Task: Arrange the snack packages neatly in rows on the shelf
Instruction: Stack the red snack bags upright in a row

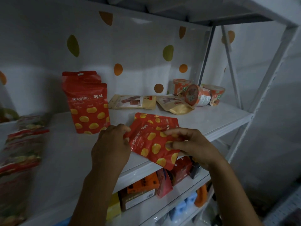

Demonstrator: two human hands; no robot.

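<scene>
Because the red pouch [153, 144] sits askew over the shelf [211, 121] edge, fingers [177, 132] of my left hand [110, 144] and right hand [193, 147] pinch it, probably to stand it upright.

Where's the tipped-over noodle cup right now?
The tipped cup lies on its side at the shelf's back right in the head view, between two upright cups.

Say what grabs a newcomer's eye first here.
The left hand and right hand grip a red foil snack pouch with yellow spots at the white shelf's front edge. Matching red pouches stand upright behind it, leftward; at the back right an orange noodle cup lies tipped.
</scene>
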